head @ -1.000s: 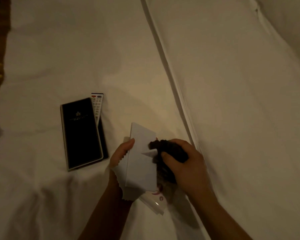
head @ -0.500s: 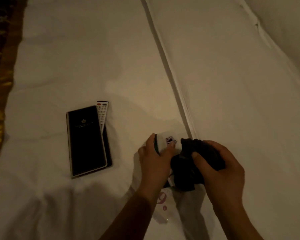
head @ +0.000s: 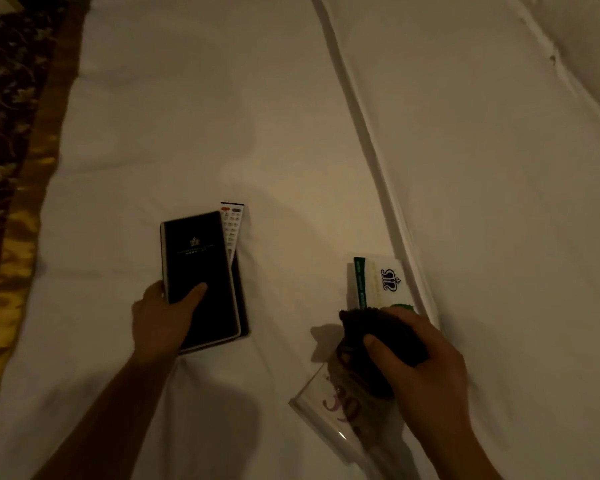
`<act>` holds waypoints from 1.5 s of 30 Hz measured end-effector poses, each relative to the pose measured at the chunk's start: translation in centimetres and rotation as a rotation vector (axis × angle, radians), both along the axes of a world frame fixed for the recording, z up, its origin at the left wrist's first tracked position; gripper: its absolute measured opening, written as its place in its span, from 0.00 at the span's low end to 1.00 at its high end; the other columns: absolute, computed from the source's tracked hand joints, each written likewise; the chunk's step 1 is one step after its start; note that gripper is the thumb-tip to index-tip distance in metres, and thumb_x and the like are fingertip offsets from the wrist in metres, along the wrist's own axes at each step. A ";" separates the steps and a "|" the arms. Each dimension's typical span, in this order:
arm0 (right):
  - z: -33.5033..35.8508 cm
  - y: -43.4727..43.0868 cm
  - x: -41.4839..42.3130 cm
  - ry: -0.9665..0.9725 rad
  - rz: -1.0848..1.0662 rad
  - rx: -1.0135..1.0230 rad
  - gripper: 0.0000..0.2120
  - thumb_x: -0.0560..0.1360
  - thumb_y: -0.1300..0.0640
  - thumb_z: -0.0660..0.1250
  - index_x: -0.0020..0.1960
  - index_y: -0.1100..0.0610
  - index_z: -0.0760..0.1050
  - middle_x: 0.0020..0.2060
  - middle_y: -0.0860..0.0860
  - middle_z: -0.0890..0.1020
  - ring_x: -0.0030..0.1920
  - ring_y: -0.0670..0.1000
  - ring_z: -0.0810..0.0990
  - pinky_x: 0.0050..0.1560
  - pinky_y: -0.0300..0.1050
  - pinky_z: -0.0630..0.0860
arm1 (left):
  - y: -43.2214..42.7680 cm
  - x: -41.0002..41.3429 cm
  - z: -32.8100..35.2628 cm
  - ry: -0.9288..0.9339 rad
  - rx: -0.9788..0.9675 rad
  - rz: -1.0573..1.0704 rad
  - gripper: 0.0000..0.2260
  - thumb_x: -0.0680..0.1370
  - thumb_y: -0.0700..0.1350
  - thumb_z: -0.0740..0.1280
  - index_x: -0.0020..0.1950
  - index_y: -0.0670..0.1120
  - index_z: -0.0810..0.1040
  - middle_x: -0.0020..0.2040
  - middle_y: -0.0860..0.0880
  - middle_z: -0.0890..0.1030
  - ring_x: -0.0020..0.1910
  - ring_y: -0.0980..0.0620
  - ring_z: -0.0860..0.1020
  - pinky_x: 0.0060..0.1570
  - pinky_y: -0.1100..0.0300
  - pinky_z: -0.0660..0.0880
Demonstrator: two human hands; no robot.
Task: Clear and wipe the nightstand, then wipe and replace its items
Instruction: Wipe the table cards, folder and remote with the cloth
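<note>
White bed sheet point(head: 187, 116), creased, bearing all items; patterned dark-and-gold runner point(head: 11, 133) along its left edge; raised seam point(head: 368, 133) running diagonally at right; black folder point(head: 201, 258) with small gold emblem, lying flat left of centre; remote control point(head: 232, 223), top end protruding from beneath the folder's right edge; left hand point(head: 160, 320) gripping the folder's lower left edge, thumb on the cover; right hand point(head: 426, 372) curled round a dark cloth point(head: 381, 327); white packet point(head: 381, 282) with green stripe just beyond the cloth; clear plastic holder point(head: 329, 407) lying partly beneath that hand
</note>
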State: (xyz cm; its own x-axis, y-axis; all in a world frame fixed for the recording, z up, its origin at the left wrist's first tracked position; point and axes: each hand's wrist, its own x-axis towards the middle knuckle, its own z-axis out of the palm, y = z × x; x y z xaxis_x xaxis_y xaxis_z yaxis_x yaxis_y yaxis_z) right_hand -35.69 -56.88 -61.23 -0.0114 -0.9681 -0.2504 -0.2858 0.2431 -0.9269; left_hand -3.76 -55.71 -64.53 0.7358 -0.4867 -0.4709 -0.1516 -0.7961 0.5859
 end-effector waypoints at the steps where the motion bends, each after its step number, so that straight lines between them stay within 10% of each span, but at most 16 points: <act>1: 0.0 0.1 0.3 0.008 0.006 0.007 0.21 0.68 0.58 0.78 0.49 0.33 0.79 0.49 0.31 0.81 0.51 0.35 0.80 0.52 0.45 0.79 | -0.5 0.5 -0.2 0.041 -0.030 -0.003 0.26 0.74 0.53 0.75 0.68 0.42 0.77 0.63 0.41 0.81 0.54 0.42 0.82 0.58 0.47 0.78; 4: 0.2 0.0 1.1 0.019 0.025 0.038 0.18 0.68 0.56 0.77 0.52 0.37 0.80 0.50 0.32 0.81 0.51 0.37 0.80 0.56 0.52 0.81 | -1.3 1.8 -0.4 0.317 -0.133 0.081 0.20 0.65 0.45 0.80 0.55 0.42 0.82 0.49 0.43 0.86 0.40 0.48 0.86 0.40 0.58 0.81; 8: 1.5 -0.3 2.5 -0.009 0.030 0.029 0.18 0.68 0.56 0.77 0.51 0.37 0.81 0.49 0.31 0.80 0.51 0.34 0.78 0.55 0.54 0.81 | -1.0 1.1 0.4 0.635 -0.276 0.145 0.25 0.61 0.40 0.77 0.58 0.42 0.81 0.47 0.42 0.88 0.44 0.43 0.87 0.35 0.54 0.83; 21: 4.8 -3.4 9.1 0.229 0.456 -0.354 0.23 0.71 0.45 0.73 0.64 0.42 0.74 0.55 0.42 0.78 0.56 0.42 0.75 0.58 0.41 0.75 | 3.3 -10.3 4.8 0.678 -0.453 -0.098 0.28 0.60 0.41 0.76 0.60 0.49 0.81 0.50 0.46 0.88 0.49 0.44 0.86 0.45 0.53 0.83; 29: 4.0 -7.7 6.5 0.357 0.104 -0.355 0.18 0.71 0.47 0.73 0.60 0.44 0.77 0.49 0.44 0.81 0.48 0.42 0.77 0.48 0.39 0.75 | 3.8 -11.5 4.1 0.862 -0.332 -0.233 0.23 0.63 0.38 0.77 0.58 0.45 0.82 0.51 0.42 0.87 0.51 0.41 0.86 0.45 0.54 0.83; 33: 4.5 -3.9 10.0 0.320 0.489 -0.467 0.19 0.70 0.47 0.71 0.60 0.45 0.77 0.48 0.46 0.81 0.48 0.46 0.78 0.49 0.46 0.77 | 3.0 -12.8 4.5 0.707 -0.309 -0.339 0.22 0.70 0.30 0.74 0.62 0.41 0.78 0.45 0.51 0.86 0.46 0.64 0.84 0.47 0.68 0.79; 37: 3.7 -6.4 7.9 0.433 0.327 -0.448 0.19 0.72 0.47 0.71 0.63 0.46 0.78 0.48 0.48 0.81 0.47 0.48 0.79 0.46 0.42 0.76 | 3.0 -12.5 3.8 0.722 -0.343 -0.273 0.29 0.60 0.43 0.80 0.60 0.47 0.81 0.51 0.46 0.87 0.51 0.45 0.86 0.50 0.49 0.83; 40: 3.1 -7.1 5.8 0.426 0.259 -0.393 0.18 0.72 0.49 0.73 0.62 0.46 0.78 0.46 0.46 0.82 0.44 0.41 0.76 0.42 0.27 0.68 | 2.9 -12.4 3.6 0.794 -0.361 -0.241 0.30 0.61 0.50 0.80 0.61 0.47 0.81 0.53 0.44 0.87 0.52 0.43 0.86 0.47 0.53 0.83; 45: 3.4 -3.6 4.2 0.429 0.395 -0.340 0.19 0.71 0.46 0.70 0.61 0.45 0.78 0.46 0.45 0.81 0.44 0.44 0.78 0.43 0.40 0.76 | 1.9 -13.2 3.5 0.834 -0.304 0.010 0.28 0.66 0.73 0.63 0.51 0.53 0.86 0.46 0.47 0.88 0.44 0.49 0.87 0.36 0.60 0.82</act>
State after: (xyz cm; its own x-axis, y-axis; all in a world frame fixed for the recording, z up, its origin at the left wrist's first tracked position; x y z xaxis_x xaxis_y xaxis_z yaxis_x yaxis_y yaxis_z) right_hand -31.46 -60.45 -57.80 0.3290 -0.9442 0.0164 -0.6532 -0.2401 -0.7181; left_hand -16.92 -53.79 -61.08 0.2154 -0.6733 -0.7073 0.4251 -0.5874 0.6887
